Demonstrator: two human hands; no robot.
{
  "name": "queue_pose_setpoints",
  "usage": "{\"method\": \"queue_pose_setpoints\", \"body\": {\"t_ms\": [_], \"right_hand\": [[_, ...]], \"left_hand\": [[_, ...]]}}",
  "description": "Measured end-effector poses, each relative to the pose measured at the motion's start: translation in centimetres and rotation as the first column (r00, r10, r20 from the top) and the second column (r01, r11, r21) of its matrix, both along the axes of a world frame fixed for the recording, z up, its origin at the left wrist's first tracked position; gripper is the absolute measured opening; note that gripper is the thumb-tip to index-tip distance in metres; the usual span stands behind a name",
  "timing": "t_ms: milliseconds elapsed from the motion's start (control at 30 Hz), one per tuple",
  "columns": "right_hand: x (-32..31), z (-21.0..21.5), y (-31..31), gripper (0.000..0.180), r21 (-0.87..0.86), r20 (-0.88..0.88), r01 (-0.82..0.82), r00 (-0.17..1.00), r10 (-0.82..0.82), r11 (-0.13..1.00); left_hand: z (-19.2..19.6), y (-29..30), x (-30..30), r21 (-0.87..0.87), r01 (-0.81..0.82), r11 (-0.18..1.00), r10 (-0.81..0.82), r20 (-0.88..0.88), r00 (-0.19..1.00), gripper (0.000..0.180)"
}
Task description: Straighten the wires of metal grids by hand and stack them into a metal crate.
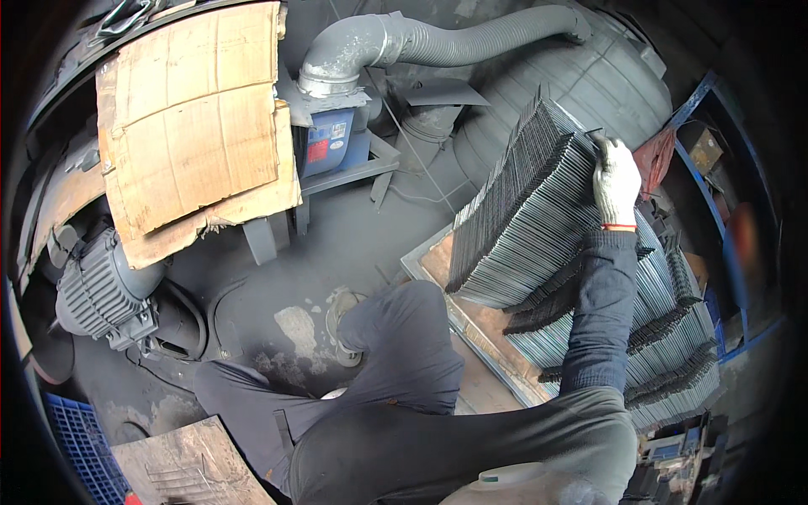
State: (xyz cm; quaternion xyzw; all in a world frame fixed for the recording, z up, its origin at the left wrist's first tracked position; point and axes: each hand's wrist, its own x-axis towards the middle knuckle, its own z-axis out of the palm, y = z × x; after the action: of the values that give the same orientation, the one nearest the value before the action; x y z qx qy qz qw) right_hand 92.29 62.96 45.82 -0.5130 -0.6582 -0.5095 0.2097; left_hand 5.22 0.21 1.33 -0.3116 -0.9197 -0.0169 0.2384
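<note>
Grimy grey workshop floor (337,244), w/ motor (105,290) at left and duct hose (471,42) across the top. Right hand (616,181), gloved, fingers curled over the top edge of the plate stack (522,227) right of centre; plates stand on edge, leaning, long axis running lower left to upper right. Left hand not in view. Cardboard (198,126) upper left; blue box w/ red label (330,139) beside it.

The right arm reaches up the right side of the frame, its dark sleeve running almost straight from the lower right to the upper right. The right hand (616,181) wears a pale work glove with a red cuff band, back of the hand facing the camera, fingers curled forward at the top. The left hand is out of view. Both legs, in dark trousers, bend across the lower centre.
</note>
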Motion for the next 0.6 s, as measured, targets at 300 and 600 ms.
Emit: {"method": "queue_pose_setpoints", "body": {"t_ms": [300, 600], "right_hand": [[-2.0, 1.0, 0.0, 0.025, -0.194, -0.176, -0.145, 0.978, 0.111, 0.97], [-4.8, -2.3, -1.7, 0.027, 0.173, -0.528, -0.249, 0.793, 0.303, 0.953]], "left_hand": [[16.3, 8.8, 7.0, 0.429, -0.268, 0.863, -0.105, 0.669, 0.736, 0.051], [21.4, 14.6, 3.1, 0.51, -0.113, 0.853, -0.309, 0.667, 0.678, 0.048]]}}
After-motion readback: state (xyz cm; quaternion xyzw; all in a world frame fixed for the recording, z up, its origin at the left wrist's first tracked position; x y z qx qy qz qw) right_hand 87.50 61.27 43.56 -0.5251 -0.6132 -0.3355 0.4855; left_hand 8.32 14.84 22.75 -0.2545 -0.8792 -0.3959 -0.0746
